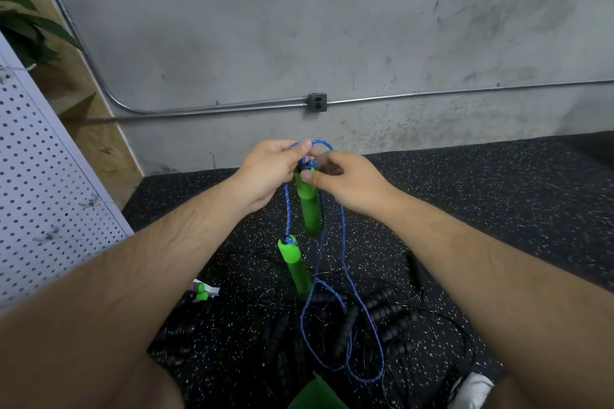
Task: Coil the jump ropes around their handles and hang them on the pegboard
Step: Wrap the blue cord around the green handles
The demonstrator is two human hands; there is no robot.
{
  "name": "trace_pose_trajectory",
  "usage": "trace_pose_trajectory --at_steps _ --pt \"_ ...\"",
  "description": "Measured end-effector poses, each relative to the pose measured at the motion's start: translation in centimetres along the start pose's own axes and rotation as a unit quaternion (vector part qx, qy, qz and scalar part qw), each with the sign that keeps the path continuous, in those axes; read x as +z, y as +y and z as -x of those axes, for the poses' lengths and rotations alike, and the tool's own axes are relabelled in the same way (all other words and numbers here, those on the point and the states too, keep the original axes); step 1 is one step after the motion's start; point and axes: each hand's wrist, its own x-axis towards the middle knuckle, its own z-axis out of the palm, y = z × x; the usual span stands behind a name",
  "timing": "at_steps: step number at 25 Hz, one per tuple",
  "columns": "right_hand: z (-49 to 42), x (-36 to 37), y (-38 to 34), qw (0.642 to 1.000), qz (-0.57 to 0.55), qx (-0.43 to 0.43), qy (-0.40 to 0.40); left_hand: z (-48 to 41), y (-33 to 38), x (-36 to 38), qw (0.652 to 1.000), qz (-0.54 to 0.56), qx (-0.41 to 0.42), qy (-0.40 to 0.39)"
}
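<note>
A blue jump rope (345,262) with two green handles hangs in front of me. My left hand (269,169) pinches a loop of the blue rope at its top. My right hand (345,181) grips the upper green handle (309,206) near its cap, where the rope enters. The second green handle (294,266) dangles lower on a rope strand, tilted. Long blue loops trail down to the floor. The white pegboard (43,196) with wire hooks stands at the left.
Several black jump ropes with thin cords and ribbed black handles (385,312) lie tangled on the speckled black floor mat (498,209). A small green and pink item (199,292) lies at left. The grey concrete wall (299,43) carries a conduit and an outlet (316,102).
</note>
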Motion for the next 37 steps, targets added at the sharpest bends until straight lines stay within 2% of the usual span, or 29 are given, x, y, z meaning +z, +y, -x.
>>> trace_pose_trajectory --at_steps 3,6,11,14,16,22,24,25,27,29,32,34,37 --pt "0.1 0.4 -0.4 0.998 -0.066 0.011 0.022 -0.2 -0.1 -0.4 0.999 0.047 -0.015 -0.001" --pt "-0.1 0.5 -0.5 0.996 -0.077 0.01 0.034 -0.1 -0.1 0.0 0.996 0.076 -0.036 0.006" --pt "0.2 1.4 -0.5 1.0 0.008 -0.025 0.0 -0.1 0.3 0.5 0.986 0.15 -0.067 0.018" --pt "0.9 2.0 -0.2 0.988 0.137 -0.014 -0.067 0.2 0.9 0.8 0.984 0.163 -0.074 -0.001" --pt "1.2 2.4 0.3 0.978 0.179 0.012 -0.105 0.4 1.3 0.9 0.985 0.156 -0.079 -0.002" --pt "1.2 3.2 0.1 0.987 0.135 0.011 -0.088 0.6 1.6 1.5 0.972 0.229 -0.055 0.002" --pt "1.0 2.9 -0.4 0.987 0.134 0.014 -0.087 0.7 1.7 1.3 0.981 0.192 -0.041 -0.004" --pt "0.8 2.5 -0.7 0.988 0.128 0.014 -0.081 0.7 1.5 1.1 0.989 0.14 -0.041 -0.003" --pt "0.2 1.3 -1.1 0.994 0.104 0.016 -0.042 0.8 0.4 0.1 0.998 0.016 -0.055 -0.008" --pt "-0.6 0.2 -1.3 0.998 0.047 0.041 0.006 1.1 -1.1 -1.1 0.994 -0.057 -0.073 -0.055" --pt "-1.2 -1.2 -0.8 0.993 -0.068 0.088 0.038 1.7 -2.2 -1.9 0.984 -0.083 -0.071 -0.144" --pt "-1.4 -1.5 -0.5 0.988 -0.114 0.096 0.04 1.8 -2.3 -1.7 0.985 -0.093 -0.044 -0.138" --pt "-1.1 -1.3 -0.3 0.987 -0.13 0.09 0.025 1.8 -2.1 -0.9 0.994 -0.066 -0.036 -0.085"
